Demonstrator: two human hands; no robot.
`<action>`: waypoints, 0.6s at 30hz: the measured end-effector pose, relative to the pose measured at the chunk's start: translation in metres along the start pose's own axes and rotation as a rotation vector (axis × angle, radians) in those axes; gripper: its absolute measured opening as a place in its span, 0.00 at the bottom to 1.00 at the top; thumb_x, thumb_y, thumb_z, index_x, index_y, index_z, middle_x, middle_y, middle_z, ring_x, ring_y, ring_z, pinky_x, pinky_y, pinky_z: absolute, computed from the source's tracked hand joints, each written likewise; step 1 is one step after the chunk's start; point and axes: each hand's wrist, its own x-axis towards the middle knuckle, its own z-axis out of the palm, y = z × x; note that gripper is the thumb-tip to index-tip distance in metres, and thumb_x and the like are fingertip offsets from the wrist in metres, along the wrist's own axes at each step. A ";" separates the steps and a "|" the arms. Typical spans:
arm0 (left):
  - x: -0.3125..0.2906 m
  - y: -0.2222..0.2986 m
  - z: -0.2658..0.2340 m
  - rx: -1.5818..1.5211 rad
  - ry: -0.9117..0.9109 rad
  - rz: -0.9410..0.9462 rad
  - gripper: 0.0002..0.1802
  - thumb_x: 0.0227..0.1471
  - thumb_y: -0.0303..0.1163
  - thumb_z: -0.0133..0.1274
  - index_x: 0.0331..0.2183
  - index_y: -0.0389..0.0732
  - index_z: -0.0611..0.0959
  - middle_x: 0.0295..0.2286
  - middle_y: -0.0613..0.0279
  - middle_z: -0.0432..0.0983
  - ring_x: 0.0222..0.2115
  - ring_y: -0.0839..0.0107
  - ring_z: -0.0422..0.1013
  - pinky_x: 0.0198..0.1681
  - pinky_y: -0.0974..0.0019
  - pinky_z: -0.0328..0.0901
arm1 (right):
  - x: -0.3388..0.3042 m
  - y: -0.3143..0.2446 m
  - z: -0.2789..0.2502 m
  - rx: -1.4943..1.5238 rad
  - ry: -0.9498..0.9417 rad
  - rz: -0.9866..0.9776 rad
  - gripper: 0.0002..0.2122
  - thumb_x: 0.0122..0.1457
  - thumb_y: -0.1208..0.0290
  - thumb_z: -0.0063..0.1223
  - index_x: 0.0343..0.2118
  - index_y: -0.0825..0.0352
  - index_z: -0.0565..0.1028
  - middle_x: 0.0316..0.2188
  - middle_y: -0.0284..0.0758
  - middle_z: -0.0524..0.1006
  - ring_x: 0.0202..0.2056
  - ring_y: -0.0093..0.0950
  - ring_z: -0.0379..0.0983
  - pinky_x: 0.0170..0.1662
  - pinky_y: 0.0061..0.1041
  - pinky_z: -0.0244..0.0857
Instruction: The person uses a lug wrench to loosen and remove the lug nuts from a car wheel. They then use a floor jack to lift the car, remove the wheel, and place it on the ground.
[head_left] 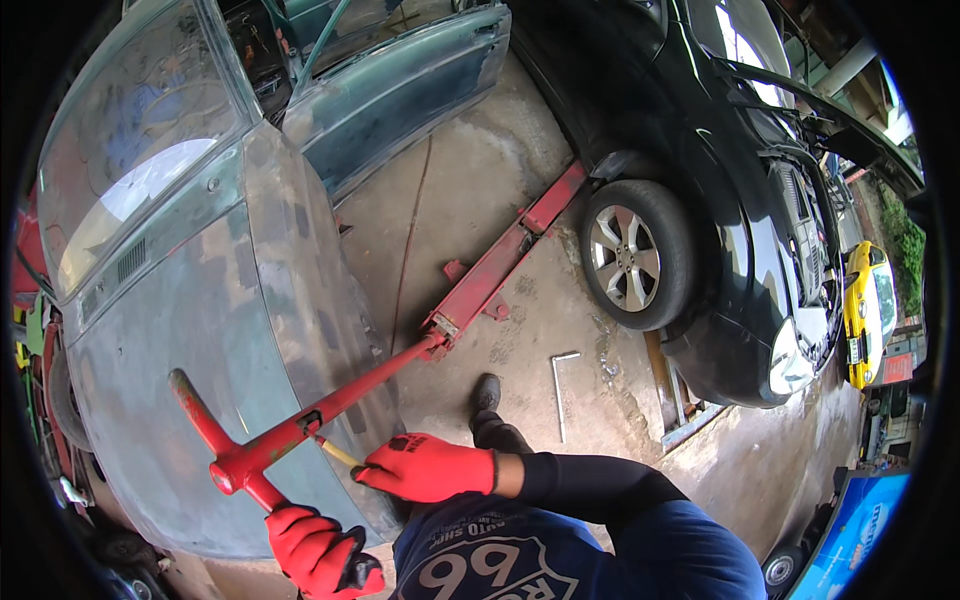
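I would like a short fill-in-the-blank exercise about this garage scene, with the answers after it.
1. Both hands wear ____ gloves.
2. The left hand grips the T-shaped handle of a red floor jack, which reaches toward the ____ car.
3. The right hand pinches a thin yellow stick beside the ____.
4. A bent metal bar lies on the ____ floor.

Answers: red; black; handle; concrete

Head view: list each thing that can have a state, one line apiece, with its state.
Car door: swung open.
Red jack handle: tilted, T-bar end toward the person.
Left hand: gloved, closed on the T-bar's lower end.
Right hand: gloved, pinching a thin yellow rod beside the handle.
L-shaped wrench: lying flat on the concrete.
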 end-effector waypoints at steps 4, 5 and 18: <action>-0.042 -0.009 -0.014 0.031 0.041 -0.022 0.25 0.55 0.51 0.55 0.25 0.34 0.81 0.21 0.55 0.74 0.24 0.57 0.72 0.34 0.52 0.69 | 0.017 -0.008 0.036 0.090 -0.084 0.127 0.17 0.67 0.56 0.46 0.37 0.67 0.78 0.27 0.43 0.76 0.32 0.43 0.75 0.36 0.42 0.68; -0.050 -0.010 -0.016 0.026 0.045 -0.014 0.25 0.56 0.50 0.54 0.26 0.34 0.81 0.21 0.55 0.74 0.24 0.57 0.72 0.33 0.52 0.69 | 0.020 -0.011 0.041 0.060 -0.117 0.149 0.18 0.67 0.55 0.46 0.35 0.67 0.77 0.26 0.42 0.76 0.32 0.43 0.75 0.36 0.42 0.68; 0.084 0.010 0.072 0.098 0.069 0.173 0.19 0.36 0.46 0.64 0.26 0.40 0.82 0.19 0.65 0.69 0.20 0.65 0.67 0.30 0.61 0.62 | -0.045 0.039 -0.080 -0.099 0.123 -0.074 0.16 0.64 0.66 0.46 0.52 0.67 0.74 0.41 0.44 0.76 0.41 0.41 0.76 0.47 0.38 0.69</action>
